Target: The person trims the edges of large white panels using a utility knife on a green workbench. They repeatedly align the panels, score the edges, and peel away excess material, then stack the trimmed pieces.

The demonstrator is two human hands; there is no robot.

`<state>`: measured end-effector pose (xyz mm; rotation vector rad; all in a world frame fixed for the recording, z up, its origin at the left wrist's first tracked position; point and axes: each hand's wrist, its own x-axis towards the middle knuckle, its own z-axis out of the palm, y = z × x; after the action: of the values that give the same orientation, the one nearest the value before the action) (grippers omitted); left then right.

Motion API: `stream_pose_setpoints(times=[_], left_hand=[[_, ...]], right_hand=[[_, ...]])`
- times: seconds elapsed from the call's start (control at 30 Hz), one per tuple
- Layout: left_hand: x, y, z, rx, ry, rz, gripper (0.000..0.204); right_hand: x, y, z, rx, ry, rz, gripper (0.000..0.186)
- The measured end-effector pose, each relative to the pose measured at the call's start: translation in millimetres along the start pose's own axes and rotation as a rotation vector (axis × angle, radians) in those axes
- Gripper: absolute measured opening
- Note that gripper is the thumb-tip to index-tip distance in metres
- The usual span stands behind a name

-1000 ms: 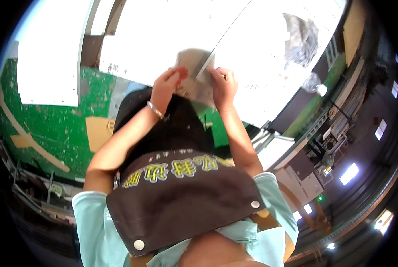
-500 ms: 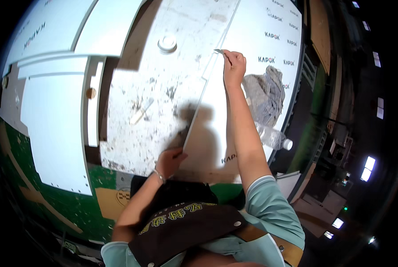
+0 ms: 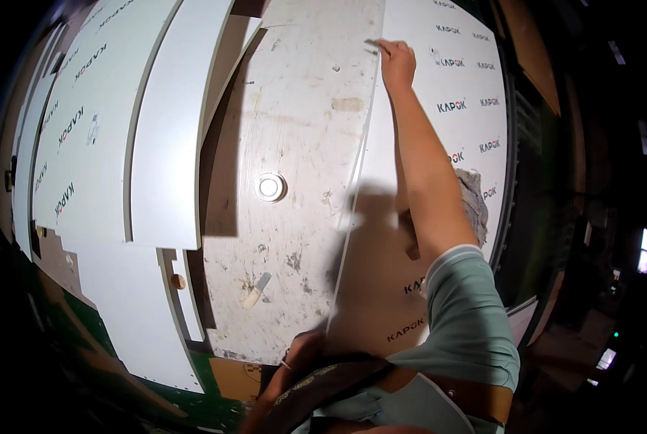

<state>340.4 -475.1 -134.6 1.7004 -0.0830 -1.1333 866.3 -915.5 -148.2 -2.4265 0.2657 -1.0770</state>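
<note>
My right hand (image 3: 397, 58) is stretched far forward, fingers pinched on a small, thin grey piece (image 3: 371, 43) at the long edge of a printed white board (image 3: 475, 87). My left hand (image 3: 305, 347) is low by my body at the near end of that edge, fingers curled and shadowed, what they hold unclear. Between board and stacked panels lies a scuffed pale work surface (image 3: 294, 130), with a white round roll or ring (image 3: 271, 187) and a putty knife or scraper (image 3: 257, 291) on it.
At the left, white panels (image 3: 164, 130) of several sizes are stacked, with a narrow piece (image 3: 189, 300) beside them. A crumpled grey cloth (image 3: 475, 202) lies under my right forearm. A dark rail (image 3: 508, 202) runs along the board's right edge; green floor (image 3: 200, 365) shows below.
My right hand has reached from near my lap to the board's far end. My left hand has dropped lower in view. The view has shifted further forward along the surface.
</note>
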Motion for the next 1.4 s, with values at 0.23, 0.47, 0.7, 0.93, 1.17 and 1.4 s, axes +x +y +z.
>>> stream_pose_setpoints(times=[0.23, 0.47, 0.7, 0.93, 1.17, 1.4], left_hand=[[11.0, 20.3, 3.9, -0.142, -0.024, -0.065, 0.028], [-23.5, 11.7, 16.0, -0.122, -0.067, -0.049, 0.030], [-94.1, -73.2, 57.5, -0.175, 0.073, 0.044, 0.029], [-164.4, -141.5, 104.0, -0.137, 0.253, -0.005, 0.031], [-207.0, -176.6, 136.3, -0.267, 0.268, -0.062, 0.038], [-231.1, -215.8, 175.7, -0.332, 0.365, -0.055, 0.035]], right_hand=[[10.4, 21.0, 12.5, 0.072, -0.035, 0.111, 0.016], [-107.1, -50.3, -88.1, 0.119, -0.155, 0.048, 0.018], [-284.7, -144.7, -207.8, 0.185, -0.235, 0.025, 0.018], [-470.5, -225.0, -332.5, 0.200, -0.334, -0.023, 0.020], [-571.6, -261.0, -409.1, 0.286, -0.419, -0.110, 0.022], [-655.5, -280.4, -448.6, 0.271, -0.406, -0.110, 0.019]])
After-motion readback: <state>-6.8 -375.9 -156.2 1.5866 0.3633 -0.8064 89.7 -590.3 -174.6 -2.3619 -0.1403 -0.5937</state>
